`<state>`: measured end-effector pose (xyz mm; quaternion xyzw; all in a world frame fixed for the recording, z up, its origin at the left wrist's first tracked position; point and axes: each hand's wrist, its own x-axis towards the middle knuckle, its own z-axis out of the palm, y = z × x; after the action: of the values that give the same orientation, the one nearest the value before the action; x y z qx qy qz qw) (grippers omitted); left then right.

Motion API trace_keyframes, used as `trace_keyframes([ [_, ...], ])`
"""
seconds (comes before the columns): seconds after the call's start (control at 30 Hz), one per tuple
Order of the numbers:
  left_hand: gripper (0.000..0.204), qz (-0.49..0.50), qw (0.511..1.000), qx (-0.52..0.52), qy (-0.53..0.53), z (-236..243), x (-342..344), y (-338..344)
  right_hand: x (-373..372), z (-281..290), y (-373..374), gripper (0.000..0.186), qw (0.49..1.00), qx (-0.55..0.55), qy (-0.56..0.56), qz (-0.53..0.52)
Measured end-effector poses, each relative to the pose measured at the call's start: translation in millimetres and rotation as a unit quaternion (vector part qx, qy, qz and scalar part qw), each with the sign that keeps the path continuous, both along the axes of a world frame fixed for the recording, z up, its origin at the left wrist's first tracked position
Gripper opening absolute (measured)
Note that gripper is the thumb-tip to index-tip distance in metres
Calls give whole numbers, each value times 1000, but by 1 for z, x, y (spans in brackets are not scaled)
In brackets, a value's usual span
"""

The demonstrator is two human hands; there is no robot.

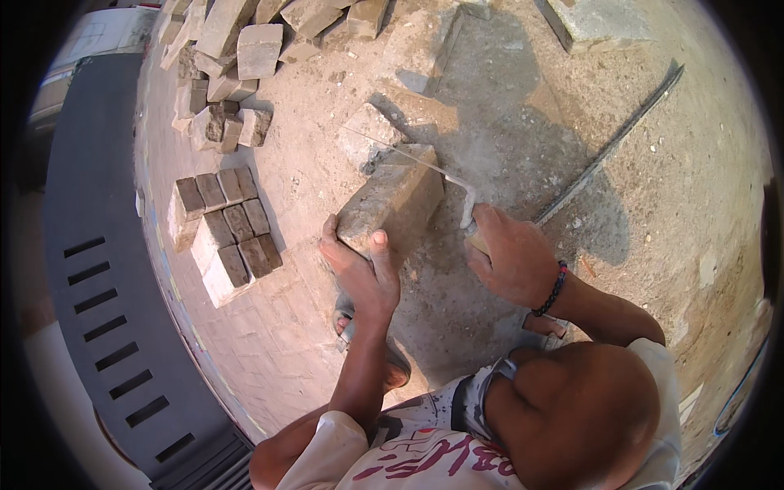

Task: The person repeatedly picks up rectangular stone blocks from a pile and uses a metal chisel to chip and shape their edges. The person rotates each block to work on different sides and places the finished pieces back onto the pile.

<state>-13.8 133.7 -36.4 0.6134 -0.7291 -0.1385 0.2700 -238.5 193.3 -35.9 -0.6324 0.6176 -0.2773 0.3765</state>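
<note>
At the far left, a dark grey panel (82, 196) with a row of slots is running along the edge of the paved ground (269, 359). Just right of it, a neat stack of small blocks (237, 220) is standing, and above that a loose heap of rough blocks (260, 51) is lying. Near the middle, the left hand (363, 276) is gripping the near end of a long stone block (392, 196), thumb and fingers spreading apart around its sides. The block is sitting at a slant in front of the person, its far end lying just beside a pale stone chunk (367, 140). Over the block's far part, a thin-bladed trowel (469, 200) is extending leftward, its blade showing nearly edge-on; whether it is touching the stone, I cannot tell. The right hand (514, 257) is holding its handle, fingers curling closed around it, and a dark beaded bracelet (555, 287) is circling the wrist. Further right, a long narrow strip (612, 147) is lying diagonally, and a flat slab (600, 23) is resting above it.
</note>
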Motion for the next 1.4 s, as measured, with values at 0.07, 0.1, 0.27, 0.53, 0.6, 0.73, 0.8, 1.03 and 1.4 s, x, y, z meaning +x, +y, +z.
trace_keyframes([
  [0.07,71,7,999,14,42,1,0,-2,22,5,6,34,999,7,-21,47],
  [0.1,70,9,998,23,63,1,-1,-4,23,-15,3,33,999,-11,-18,47],
  [0.27,67,45,998,29,41,10,2,-19,16,-19,-28,32,997,15,41,71],
  [0.53,63,24,997,45,59,7,2,-23,13,-104,-19,25,992,-39,120,-3],
  [0.6,62,22,997,32,70,11,2,-25,-19,-102,-30,40,978,137,152,-36],
  [0.73,59,27,995,11,92,6,8,-34,-19,-71,5,40,994,-86,45,-51],
  [0.8,55,34,994,20,103,14,8,-39,-1,-56,19,44,996,-87,-29,-11],
  [1.03,49,51,990,32,129,3,15,-44,20,-52,28,46,997,-16,42,67],
  [1.4,53,55,991,34,117,4,15,-43,-23,-76,24,40,989,120,90,-14],
])
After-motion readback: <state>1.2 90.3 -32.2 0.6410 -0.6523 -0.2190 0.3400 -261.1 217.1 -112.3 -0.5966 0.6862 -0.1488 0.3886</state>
